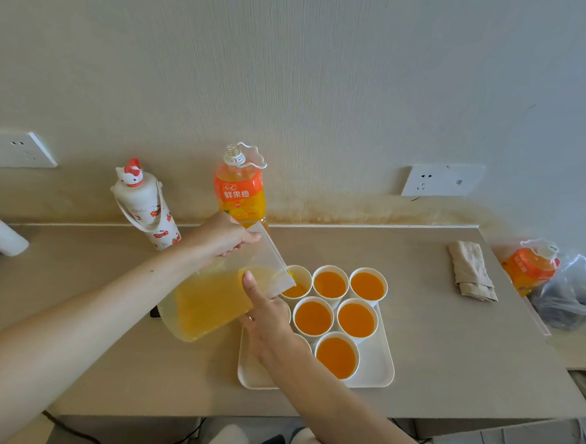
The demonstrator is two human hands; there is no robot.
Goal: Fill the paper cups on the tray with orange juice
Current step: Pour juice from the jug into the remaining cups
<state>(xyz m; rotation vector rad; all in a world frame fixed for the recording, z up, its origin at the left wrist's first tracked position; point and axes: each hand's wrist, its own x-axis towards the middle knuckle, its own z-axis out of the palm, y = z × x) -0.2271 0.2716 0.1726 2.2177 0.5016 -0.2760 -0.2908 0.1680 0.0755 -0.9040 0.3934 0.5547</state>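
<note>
cups (314,317) — 5 full, 1 filling, perhaps 2 hidden | pitcher (204,305): left hand (225,238) fingers (251,237) grip, right hand (268,320) touches

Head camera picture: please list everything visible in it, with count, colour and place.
cups: at least seven, white, on tray; six show juice
tray: one, white, table middle
pitcher: one, clear, juice inside, tilted over back-left cup
open bottle: one, orange, by wall
second bottle: one, orange, far right, beside bag
bag: one, clear, far right
flask: one, white and red, by wall
paper tube: one, white, far left
cloth: one, beige, right of tray
sockets: two, white, on wall
table: one, beige
left hand: grips pitcher
right hand: finger straight against pitcher
</note>
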